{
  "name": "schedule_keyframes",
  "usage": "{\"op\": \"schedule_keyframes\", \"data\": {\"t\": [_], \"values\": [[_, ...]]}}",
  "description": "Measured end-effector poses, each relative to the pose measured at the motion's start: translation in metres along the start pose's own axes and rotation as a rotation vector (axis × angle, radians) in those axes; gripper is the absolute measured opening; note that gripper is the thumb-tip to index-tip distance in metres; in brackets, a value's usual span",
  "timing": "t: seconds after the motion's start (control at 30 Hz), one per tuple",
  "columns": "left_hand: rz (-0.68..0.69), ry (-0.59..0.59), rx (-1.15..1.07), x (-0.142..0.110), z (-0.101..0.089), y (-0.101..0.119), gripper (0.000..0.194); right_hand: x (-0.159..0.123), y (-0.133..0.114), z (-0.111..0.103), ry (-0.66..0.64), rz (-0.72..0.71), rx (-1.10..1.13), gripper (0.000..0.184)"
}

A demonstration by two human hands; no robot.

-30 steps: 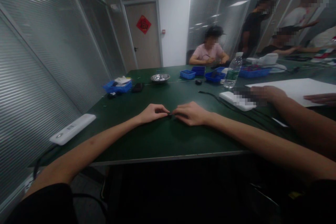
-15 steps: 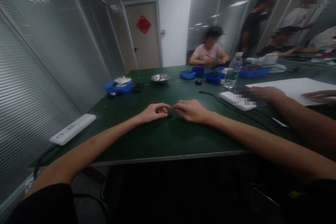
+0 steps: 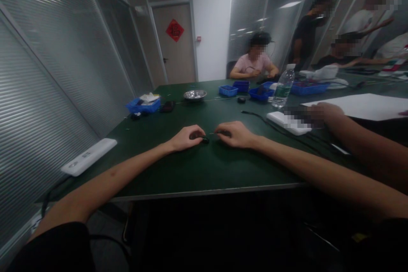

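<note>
Over the green table [image 3: 178,170], my left hand [image 3: 187,137] is curled with thumb and fingers around a small black object [image 3: 205,140]. Its kind is too small and dark to tell. Facing it from the right, my right hand [image 3: 235,134] has its fingers bent together around a thin, slender item [image 3: 212,133]. Only a fine tip of that item sticks out toward the left hand; the rest is hidden in the fingers. A short gap separates the two hands, with the black object and the thin tip in it.
A white power strip [image 3: 89,157] lies at left and another white block [image 3: 288,122] at right, with a black cable [image 3: 255,114]. Beyond are a metal bowl [image 3: 195,95], blue trays [image 3: 143,104] and a water bottle [image 3: 283,87]. A co-worker's arm [image 3: 360,136] reaches in from the right.
My hands have drawn slightly apart, the left fingers pulling back from the right ones. At right, the neighbour's farther hand has mostly left the white sheet.
</note>
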State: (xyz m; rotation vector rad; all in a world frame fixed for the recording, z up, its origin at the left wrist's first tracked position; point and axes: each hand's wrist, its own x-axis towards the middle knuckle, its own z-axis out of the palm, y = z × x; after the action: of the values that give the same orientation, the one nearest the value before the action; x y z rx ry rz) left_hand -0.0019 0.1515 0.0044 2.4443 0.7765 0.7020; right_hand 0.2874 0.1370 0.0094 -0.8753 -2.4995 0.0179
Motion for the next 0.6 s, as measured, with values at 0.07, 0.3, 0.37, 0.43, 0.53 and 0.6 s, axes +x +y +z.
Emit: {"op": "schedule_keyframes", "data": {"t": [0.07, 0.3, 0.37, 0.43, 0.53, 0.6], "values": [[0.002, -0.011, 0.021, 0.0005, 0.0009, 0.0009, 0.024, -0.0010, -0.0039, -0.0028, -0.006, -0.054, 0.036, 0.023], [-0.016, 0.023, 0.051, 0.0008, 0.0015, 0.0014, 0.024, -0.0027, -0.0054, -0.0053, -0.025, -0.096, 0.070, 0.023], [-0.020, 0.027, 0.051, 0.0010, 0.0010, 0.0014, 0.024, -0.0027, -0.0047, -0.0049, -0.034, -0.095, 0.067, 0.024], [-0.015, 0.027, 0.047, 0.0013, 0.0005, 0.0017, 0.024, -0.0024, -0.0050, -0.0046, -0.046, -0.096, 0.064, 0.024], [0.005, 0.013, 0.037, 0.0014, -0.0001, 0.0022, 0.025, -0.0021, -0.0065, -0.0041, -0.059, -0.107, 0.055, 0.024], [0.009, 0.007, 0.035, 0.0009, -0.0001, 0.0023, 0.025, -0.0021, -0.0074, -0.0035, -0.059, -0.116, 0.039, 0.025]]}}
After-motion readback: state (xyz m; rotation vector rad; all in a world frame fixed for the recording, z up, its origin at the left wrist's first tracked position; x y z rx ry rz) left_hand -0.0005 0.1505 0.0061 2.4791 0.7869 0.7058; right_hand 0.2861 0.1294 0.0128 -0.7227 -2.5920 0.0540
